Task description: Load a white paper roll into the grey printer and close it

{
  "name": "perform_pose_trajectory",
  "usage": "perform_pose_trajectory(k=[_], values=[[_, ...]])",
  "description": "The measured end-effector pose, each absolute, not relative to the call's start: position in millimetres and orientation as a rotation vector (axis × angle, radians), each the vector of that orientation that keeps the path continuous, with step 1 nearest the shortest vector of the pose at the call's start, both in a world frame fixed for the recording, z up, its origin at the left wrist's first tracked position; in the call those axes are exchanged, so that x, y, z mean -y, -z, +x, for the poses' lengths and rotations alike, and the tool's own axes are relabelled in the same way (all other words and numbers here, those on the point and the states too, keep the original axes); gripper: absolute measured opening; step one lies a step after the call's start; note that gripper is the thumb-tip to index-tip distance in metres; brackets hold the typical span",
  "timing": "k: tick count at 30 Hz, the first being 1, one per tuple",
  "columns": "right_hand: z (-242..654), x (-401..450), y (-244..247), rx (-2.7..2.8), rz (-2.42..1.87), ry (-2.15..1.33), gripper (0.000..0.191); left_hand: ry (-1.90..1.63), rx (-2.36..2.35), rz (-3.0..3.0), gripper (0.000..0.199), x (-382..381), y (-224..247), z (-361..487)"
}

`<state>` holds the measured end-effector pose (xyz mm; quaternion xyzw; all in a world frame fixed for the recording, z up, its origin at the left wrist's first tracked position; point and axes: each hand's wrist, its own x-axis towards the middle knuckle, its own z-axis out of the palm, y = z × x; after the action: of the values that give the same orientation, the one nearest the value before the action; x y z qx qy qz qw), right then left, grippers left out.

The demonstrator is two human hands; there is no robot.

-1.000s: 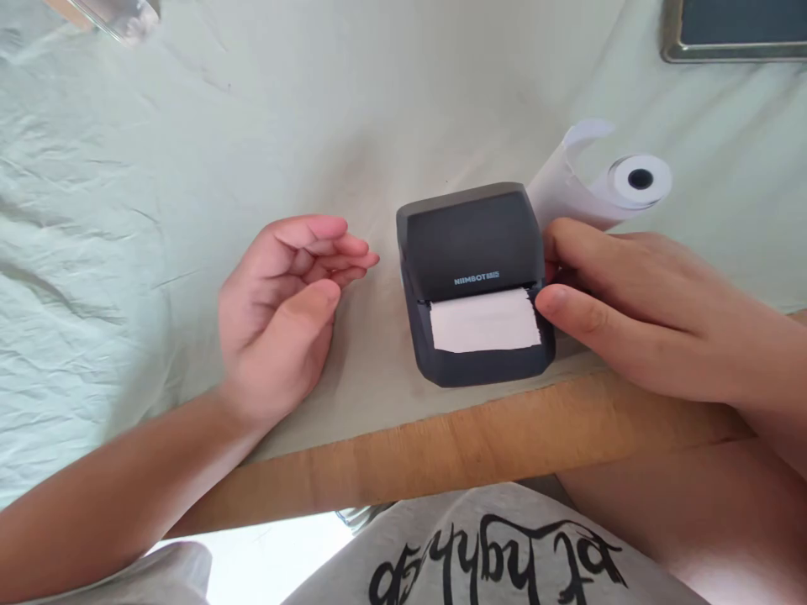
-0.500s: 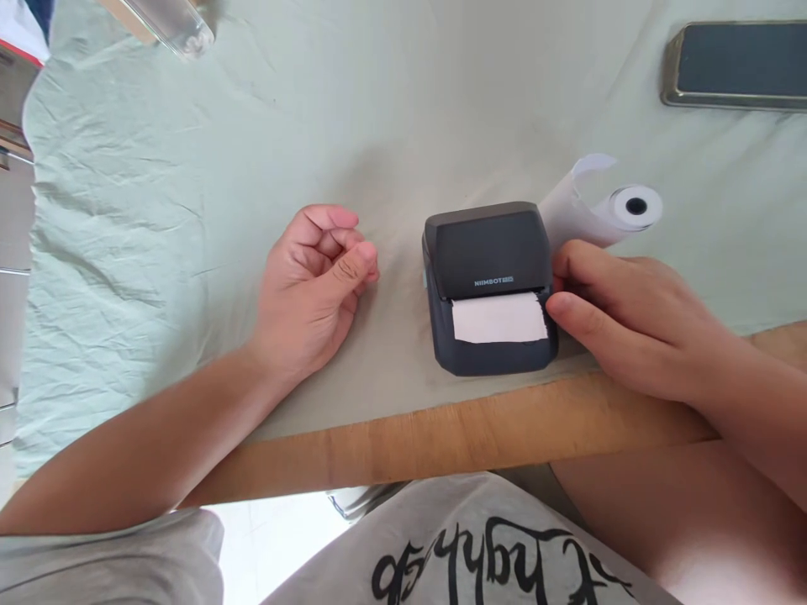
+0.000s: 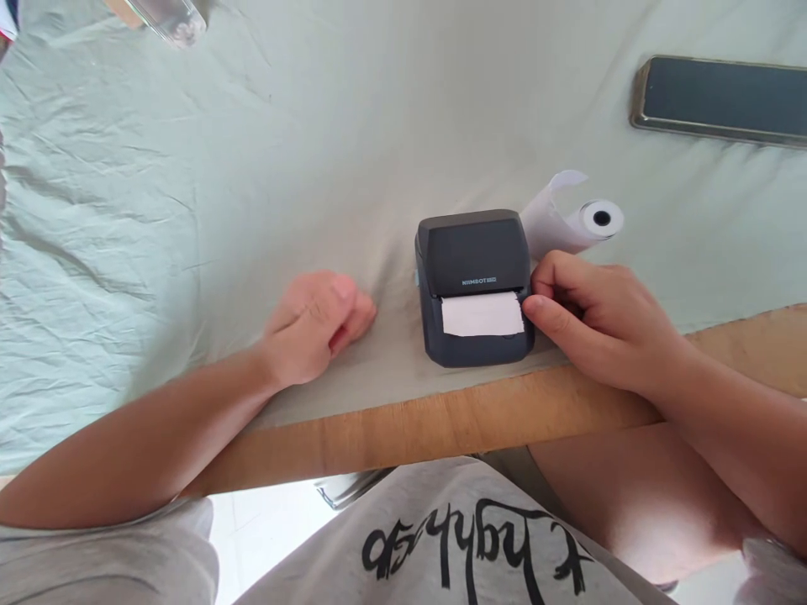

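Observation:
A dark label printer (image 3: 476, 252) with its lid down lies on the cloth in front of me. A short strip of white paper (image 3: 482, 314) sticks out of its front slot. My right hand (image 3: 593, 315) is at the printer's right side, its thumb and curled index finger against the edge. The other fingertips of that hand are hidden. To the left, apart from the printer, my left hand (image 3: 315, 323) rests near the cloth, fingers curled in, slightly blurred, with nothing visible in them. Behind the printer's right corner lies a partly unrolled white paper roll (image 3: 598, 220).
A dark phone-like slab (image 3: 725, 99) in a clear-edged case lies at the far right. A clear container (image 3: 173, 18) stands at the upper left. Pale green cloth (image 3: 315, 126) covers the table, with a bare wooden edge (image 3: 409, 428) along the front.
My left hand has moved down toward the table edge, and its fingers have curled in more. My right hand stays at the printer's side. The whole view has shifted slightly.

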<state>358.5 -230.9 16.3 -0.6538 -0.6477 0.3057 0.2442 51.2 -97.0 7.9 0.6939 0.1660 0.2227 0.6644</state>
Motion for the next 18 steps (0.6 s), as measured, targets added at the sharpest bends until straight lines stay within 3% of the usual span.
perform_pose_trajectory(k=[6,9,18], values=[[352,216,-38,1.617,-1.836,-0.985,0.042,-0.187,-0.136,1.779,0.076,96,-17,57],[349,213,-39,1.584,-1.840,-0.933,0.042,-0.222,-0.083,1.804,0.067,96,-18,59],[337,206,-62,1.629,-1.819,-0.438,0.013,-0.200,-0.149,1.800,0.068,98,-18,59]])
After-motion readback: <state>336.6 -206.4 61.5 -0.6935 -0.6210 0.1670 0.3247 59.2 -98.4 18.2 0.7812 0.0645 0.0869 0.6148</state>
